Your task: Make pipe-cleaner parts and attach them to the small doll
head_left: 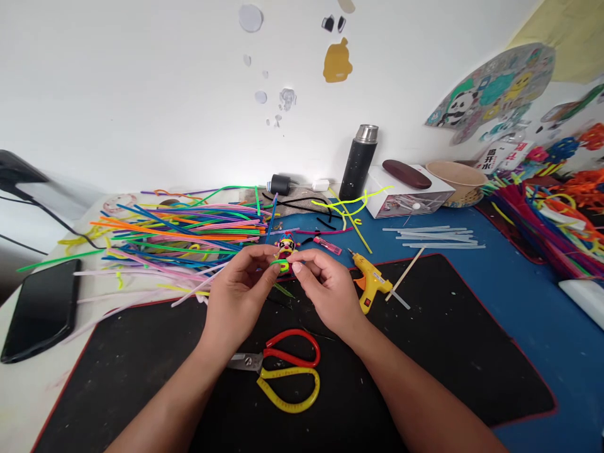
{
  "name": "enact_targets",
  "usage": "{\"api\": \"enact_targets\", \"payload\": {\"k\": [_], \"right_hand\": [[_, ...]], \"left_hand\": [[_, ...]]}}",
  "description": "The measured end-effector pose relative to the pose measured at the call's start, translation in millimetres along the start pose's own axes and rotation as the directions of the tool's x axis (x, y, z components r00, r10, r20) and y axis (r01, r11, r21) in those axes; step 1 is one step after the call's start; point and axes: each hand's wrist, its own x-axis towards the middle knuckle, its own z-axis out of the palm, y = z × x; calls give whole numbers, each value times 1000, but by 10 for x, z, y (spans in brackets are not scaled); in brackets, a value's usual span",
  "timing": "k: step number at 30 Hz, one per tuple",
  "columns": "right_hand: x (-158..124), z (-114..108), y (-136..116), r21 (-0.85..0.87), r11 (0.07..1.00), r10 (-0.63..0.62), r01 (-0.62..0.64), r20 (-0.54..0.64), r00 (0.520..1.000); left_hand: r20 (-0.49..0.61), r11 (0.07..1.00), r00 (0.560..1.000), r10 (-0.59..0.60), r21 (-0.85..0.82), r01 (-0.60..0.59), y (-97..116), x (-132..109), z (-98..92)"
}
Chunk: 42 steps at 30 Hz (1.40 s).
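Observation:
Over the black mat, my left hand (pixel 240 292) pinches a small green and yellow pipe-cleaner piece (pixel 284 267) from the left. My right hand (pixel 329 288) has its thumb and forefinger closed on the right end of the same piece. Right behind it shows a small colourful figure (pixel 286 244) with a yellow face, dark eyes and blue and red on top. Whether figure and piece are joined I cannot tell. Nearer to me lie scissors (pixel 292 363) with one red and one yellow handle. A yellow glue gun (pixel 372 284) lies right of my right hand.
Many pipe cleaners (pixel 189 229) spread at the left, beside a phone (pixel 42 308). Behind stand a black flask (pixel 359 162), a white box (pixel 410 192) and a bowl (pixel 457 179). Clear glue sticks (pixel 438 237) lie at the right, before a large pipe-cleaner bundle (pixel 547 220).

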Motion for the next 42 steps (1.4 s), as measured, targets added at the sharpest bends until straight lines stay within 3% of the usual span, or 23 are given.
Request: {"api": "enact_targets", "payload": {"k": [8, 20, 28, 37, 42], "right_hand": [[-19, 0, 62, 4, 1000, 9, -9, -13, 1000], [-28, 71, 116, -2, 1000, 0, 0, 40, 999], [-23, 77, 110, 17, 1000, 22, -22, 31, 999], [19, -6, 132, 36, 996, 81, -81, 6, 997], [18, -34, 133, 36, 995, 89, -89, 13, 996]], "left_hand": [[-3, 996, 1000, 28, 81, -28, -21, 1, -25], [-26, 989, 995, -92, -118, 88, -36, 22, 15], [-14, 986, 995, -100, -134, 97, -24, -1, 71], [61, 994, 994, -91, -63, 94, -48, -27, 68], [48, 998, 997, -56, 32, 55, -71, -32, 58]]}}
